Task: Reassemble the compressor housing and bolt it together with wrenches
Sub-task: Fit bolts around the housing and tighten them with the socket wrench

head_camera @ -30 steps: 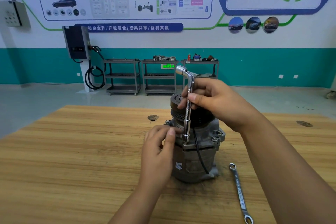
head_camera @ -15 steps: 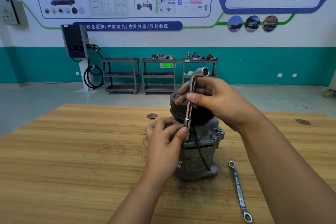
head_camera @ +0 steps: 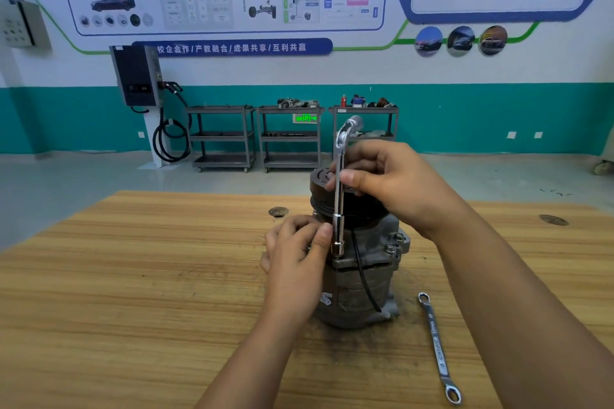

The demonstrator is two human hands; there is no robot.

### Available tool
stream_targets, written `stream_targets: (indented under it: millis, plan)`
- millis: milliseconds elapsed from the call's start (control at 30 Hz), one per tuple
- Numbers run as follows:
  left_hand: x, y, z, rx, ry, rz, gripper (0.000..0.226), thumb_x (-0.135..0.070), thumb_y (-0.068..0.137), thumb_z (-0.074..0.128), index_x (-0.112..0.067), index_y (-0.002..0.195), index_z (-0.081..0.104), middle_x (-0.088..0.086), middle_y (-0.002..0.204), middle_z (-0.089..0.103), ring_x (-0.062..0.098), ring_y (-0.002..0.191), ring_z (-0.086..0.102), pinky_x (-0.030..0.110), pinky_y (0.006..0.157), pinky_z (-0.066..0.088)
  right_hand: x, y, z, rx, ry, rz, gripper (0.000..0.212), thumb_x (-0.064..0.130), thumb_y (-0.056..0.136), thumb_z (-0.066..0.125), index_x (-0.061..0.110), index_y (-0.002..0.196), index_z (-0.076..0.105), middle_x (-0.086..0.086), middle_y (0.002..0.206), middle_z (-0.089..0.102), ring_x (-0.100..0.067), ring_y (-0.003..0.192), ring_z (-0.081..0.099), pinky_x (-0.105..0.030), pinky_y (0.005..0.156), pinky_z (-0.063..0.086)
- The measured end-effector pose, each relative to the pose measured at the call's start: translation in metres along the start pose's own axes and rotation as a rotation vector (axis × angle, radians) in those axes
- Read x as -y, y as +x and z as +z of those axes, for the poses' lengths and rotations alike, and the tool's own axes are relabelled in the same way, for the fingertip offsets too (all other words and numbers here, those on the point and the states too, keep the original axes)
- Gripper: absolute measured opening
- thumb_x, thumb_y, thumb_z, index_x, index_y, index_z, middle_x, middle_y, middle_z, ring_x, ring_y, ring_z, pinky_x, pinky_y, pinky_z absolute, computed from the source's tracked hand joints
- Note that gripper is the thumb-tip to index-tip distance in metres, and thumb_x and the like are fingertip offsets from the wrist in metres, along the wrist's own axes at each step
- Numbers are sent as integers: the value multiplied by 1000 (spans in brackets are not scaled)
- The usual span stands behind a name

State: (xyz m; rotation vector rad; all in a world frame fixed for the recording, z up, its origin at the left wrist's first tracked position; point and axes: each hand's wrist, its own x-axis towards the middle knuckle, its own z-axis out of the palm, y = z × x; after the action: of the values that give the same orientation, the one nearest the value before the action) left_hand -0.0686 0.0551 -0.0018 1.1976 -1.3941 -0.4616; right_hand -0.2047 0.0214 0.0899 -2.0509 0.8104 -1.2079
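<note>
compressor housing (head_camera: pixel 358 282) stands upright near the middle of the wooden worktop (head_camera: pixel 133 292), its dark pulley (head_camera: pixel 319 183) on top and a black cable (head_camera: pixel 363 279) running down its front. an l-shaped socket wrench (head_camera: pixel 339 202) stands upright with its lower socket end set on the housing flange and its bent end above the pulley.

the right hand (head_camera: pixel 388 183) has thumb and fingers curled round the upper shaft of the wrench, just below the bend. the left hand (head_camera: pixel 295 256) is curled close against the flange, its thumb tip and bent fingers pinching the lower end of the wrench; what lies behind those fingers is hidden. two bolt heads (head_camera: pixel 392 247) show on the right side of the flange.

a ring spanner (head_camera: pixel 438 349) lies flat on the worktop to the right of the housing, apart from it, beside the right forearm. dark grit marks the wood around the housing base.

behind, a grey floor leads to three metal carts (head_camera: pixel 222 136) against a teal-banded wall, with a wall-mounted charger box (head_camera: pixel 136 76) and its looped cable to the left and large posters above.

the far edge of the worktop runs just behind the housing. the widest stretch of wood lies to the left of the housing; the spanner takes part of the right side.
</note>
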Motion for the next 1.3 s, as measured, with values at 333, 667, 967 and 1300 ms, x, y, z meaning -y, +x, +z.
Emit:
stream_targets:
  millis: [333,667,967,1300]
  plan:
    - [-1,-1,-1,17,8,24,14,-45,84,55,-48,71,56,-23,98,55,3,107,34,49,102,30,2,-2,-2,28,34,-12,18,4,89,57,21,91,62,5,81,74,-7,82,68,-12,65,47]
    - [-3,-3,-1,-43,-24,42,16,-55,74,55,-43,64,57,-19,92,59,5,106,38,50,98,34,2,-2,2,-23,15,14,11,12,82,67,22,87,64,2,80,72,-8,81,68,-27,83,54]
    - [-1,-3,5,5,44,58,20,-40,87,59,-51,72,52,-25,95,53,3,104,34,50,101,29,5,-2,3,17,84,-10,13,6,86,60,15,95,63,4,81,74,-10,84,70,-18,73,53]
    - [5,-7,6,-33,1,61,12,-38,82,64,-41,75,54,-19,91,58,4,102,41,45,94,38,4,-5,3,18,61,-23,18,12,88,61,21,103,60,1,95,73,-7,94,67,-21,81,53]
